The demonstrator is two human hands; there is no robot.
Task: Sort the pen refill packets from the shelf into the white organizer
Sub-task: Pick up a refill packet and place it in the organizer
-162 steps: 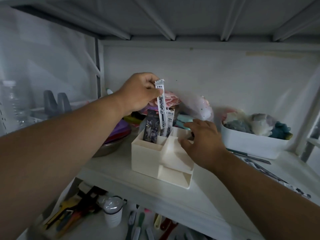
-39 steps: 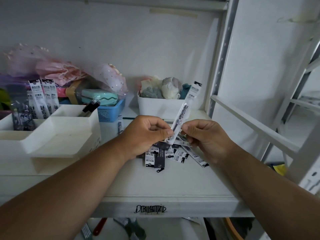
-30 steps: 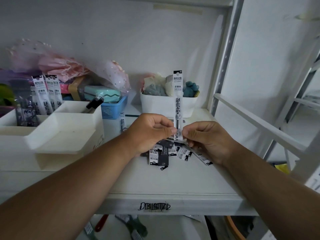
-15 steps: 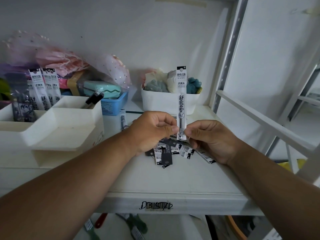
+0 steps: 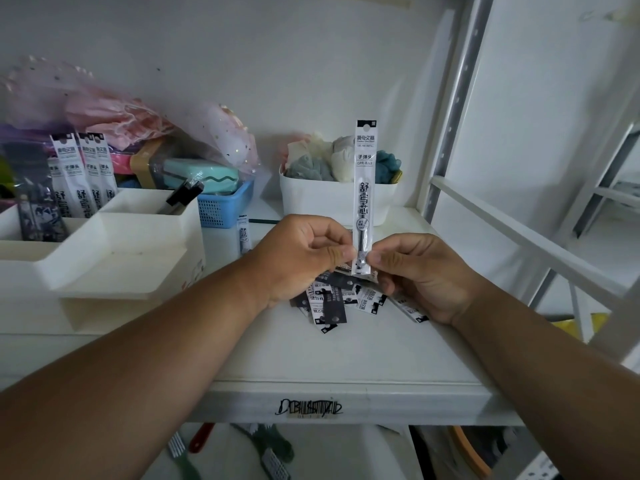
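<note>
A white pen refill packet (image 5: 364,188) stands upright above the shelf. My left hand (image 5: 299,254) and my right hand (image 5: 420,271) both pinch its lower end from either side. Under my hands lies a pile of black and white refill packets (image 5: 341,297) on the white shelf (image 5: 346,355). The white organizer (image 5: 114,251) stands at the left. Several white packets (image 5: 83,178) stand upright in its back left compartment beside a dark packet (image 5: 38,206). One more packet (image 5: 243,233) lies flat behind my left hand.
A white bin (image 5: 332,199) of fabric items stands at the back behind the held packet. A blue basket (image 5: 225,206) holds a teal case. Pink and purple bags fill the back left. Metal shelf uprights (image 5: 457,98) rise at the right. Tools lie on the lower shelf.
The packet was tilted to the right and now stands upright between both hands. Since half a second ago it has hardly moved. Earlier, my left hand placed a packet in the organizer.
</note>
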